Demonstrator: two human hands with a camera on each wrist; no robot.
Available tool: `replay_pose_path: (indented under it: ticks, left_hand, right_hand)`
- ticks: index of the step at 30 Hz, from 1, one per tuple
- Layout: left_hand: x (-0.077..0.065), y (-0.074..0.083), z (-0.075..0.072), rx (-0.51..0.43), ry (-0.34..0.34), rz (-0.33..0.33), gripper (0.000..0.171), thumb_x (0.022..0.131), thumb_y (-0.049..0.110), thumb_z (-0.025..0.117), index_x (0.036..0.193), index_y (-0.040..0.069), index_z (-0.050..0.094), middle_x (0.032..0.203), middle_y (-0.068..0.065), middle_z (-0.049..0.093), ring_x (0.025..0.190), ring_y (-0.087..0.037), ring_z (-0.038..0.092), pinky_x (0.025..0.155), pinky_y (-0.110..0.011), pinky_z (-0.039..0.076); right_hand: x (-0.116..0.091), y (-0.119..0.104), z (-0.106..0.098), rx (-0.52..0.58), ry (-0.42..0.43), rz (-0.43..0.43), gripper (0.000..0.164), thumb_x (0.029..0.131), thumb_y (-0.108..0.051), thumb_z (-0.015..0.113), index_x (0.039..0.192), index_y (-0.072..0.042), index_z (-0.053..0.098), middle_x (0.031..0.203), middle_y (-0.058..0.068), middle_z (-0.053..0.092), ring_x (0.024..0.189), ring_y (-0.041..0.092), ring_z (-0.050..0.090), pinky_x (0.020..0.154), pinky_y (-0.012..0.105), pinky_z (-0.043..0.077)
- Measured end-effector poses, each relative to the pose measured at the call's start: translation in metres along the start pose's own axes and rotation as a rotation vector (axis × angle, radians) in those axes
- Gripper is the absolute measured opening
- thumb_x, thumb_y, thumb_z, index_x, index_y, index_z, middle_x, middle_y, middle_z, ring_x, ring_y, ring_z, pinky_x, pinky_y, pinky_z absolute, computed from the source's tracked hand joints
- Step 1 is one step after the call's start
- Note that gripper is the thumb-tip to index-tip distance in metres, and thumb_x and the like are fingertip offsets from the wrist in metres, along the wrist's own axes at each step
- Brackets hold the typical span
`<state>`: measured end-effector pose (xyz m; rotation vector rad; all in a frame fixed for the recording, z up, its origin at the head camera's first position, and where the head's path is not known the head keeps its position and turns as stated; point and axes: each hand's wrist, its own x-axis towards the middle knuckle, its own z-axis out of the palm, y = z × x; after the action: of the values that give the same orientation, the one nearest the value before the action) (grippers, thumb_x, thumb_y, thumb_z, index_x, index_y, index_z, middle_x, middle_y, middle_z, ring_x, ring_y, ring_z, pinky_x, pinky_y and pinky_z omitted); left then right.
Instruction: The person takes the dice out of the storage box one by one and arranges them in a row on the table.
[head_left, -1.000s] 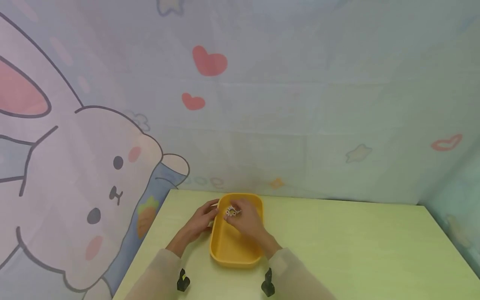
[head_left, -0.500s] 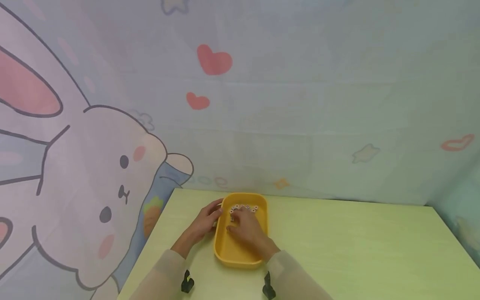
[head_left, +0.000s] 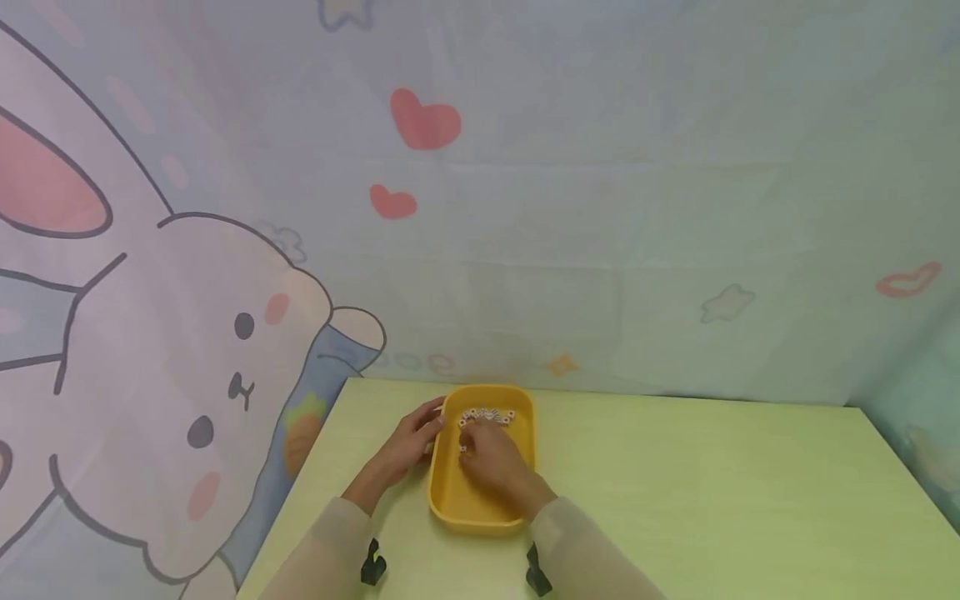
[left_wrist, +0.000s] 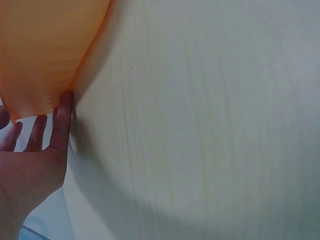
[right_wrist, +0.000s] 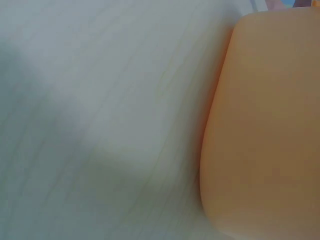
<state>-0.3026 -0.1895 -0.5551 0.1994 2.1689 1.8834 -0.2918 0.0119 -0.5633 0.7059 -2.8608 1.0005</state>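
Observation:
A yellow tray [head_left: 480, 525] stands on the table with several small white pieces [head_left: 487, 414] near its far end. They bear dark and reddish marks, too small to read. My right hand [head_left: 495, 457] reaches into the tray, fingers bent down at the near side of the pieces. A few white bits show between its thumb and fingers; whether they are gripped is not clear. My left hand [head_left: 408, 442] rests against the tray's left side, its thumb by the rim. In the left wrist view, fairly straight fingers [left_wrist: 62, 120] touch the outer wall. The right wrist view shows only tray wall [right_wrist: 265, 125] and table.
The pale yellow-green table [head_left: 712, 492] extends to the right of the tray. Behind it hangs a cloth backdrop [head_left: 562, 208] with a rabbit and hearts. Dark clip-like pieces [head_left: 372, 564] sit by the sleeves.
The white pieces, at first mostly hidden by my right hand, now lie in view beyond it. That hand has moved slightly nearer, and its thumb and fingers are closer together. The left hand stays by the tray.

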Motion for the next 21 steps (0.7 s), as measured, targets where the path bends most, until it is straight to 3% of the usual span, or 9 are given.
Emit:
replay_pose_path:
  ticks: [3, 6, 13, 16, 21]
  left_hand:
    - [0.003, 0.000, 0.000, -0.006, -0.011, -0.007, 0.051, 0.115, 0.022, 0.050, 0.165, 0.016, 0.039, 0.163, -0.021, 0.043, 0.139, -0.046, 0.053, 0.101, -0.056, 0.056]
    - [0.006, 0.000, 0.002, -0.009, -0.018, -0.015, 0.052, 0.115, 0.024, 0.050, 0.165, 0.017, 0.038, 0.164, -0.021, 0.042, 0.140, -0.045, 0.052, 0.101, -0.055, 0.057]
    - [0.007, -0.001, 0.004, -0.025, 0.003, -0.042, 0.052, 0.114, 0.024, 0.052, 0.164, 0.019, 0.041, 0.163, -0.021, 0.043, 0.140, -0.044, 0.053, 0.104, -0.060, 0.053]
    - [0.006, -0.001, 0.002, -0.023, 0.006, -0.051, 0.053, 0.113, 0.025, 0.054, 0.164, 0.019, 0.041, 0.162, -0.021, 0.044, 0.139, -0.044, 0.053, 0.103, -0.060, 0.054]
    - [0.006, 0.000, -0.005, -0.027, 0.013, -0.066, 0.054, 0.113, 0.028, 0.055, 0.164, 0.020, 0.041, 0.162, -0.021, 0.044, 0.138, -0.044, 0.054, 0.098, -0.056, 0.058]
  right_hand:
    - [0.001, 0.001, 0.001, -0.030, -0.011, 0.006, 0.006, 0.092, -0.006, 0.075, 0.095, -0.009, 0.070, 0.095, 0.000, 0.064, 0.093, 0.021, 0.059, 0.091, 0.042, 0.054]
    - [0.003, 0.003, 0.001, -0.075, -0.025, 0.006, 0.011, 0.092, -0.005, 0.075, 0.091, -0.012, 0.067, 0.088, -0.003, 0.058, 0.087, 0.018, 0.055, 0.086, 0.038, 0.053]
    - [-0.001, 0.001, -0.009, -0.083, -0.064, -0.022, 0.010, 0.092, -0.006, 0.074, 0.089, -0.012, 0.068, 0.086, -0.004, 0.059, 0.083, 0.016, 0.055, 0.082, 0.035, 0.053]
    - [-0.003, 0.000, -0.021, -0.022, -0.060, -0.082, 0.009, 0.093, -0.005, 0.074, 0.092, -0.011, 0.067, 0.087, -0.004, 0.060, 0.083, 0.016, 0.055, 0.081, 0.034, 0.051]
    - [-0.003, -0.001, -0.059, 0.067, -0.011, -0.176, 0.010, 0.095, -0.006, 0.077, 0.099, -0.008, 0.068, 0.093, -0.001, 0.065, 0.087, 0.016, 0.058, 0.082, 0.035, 0.054]
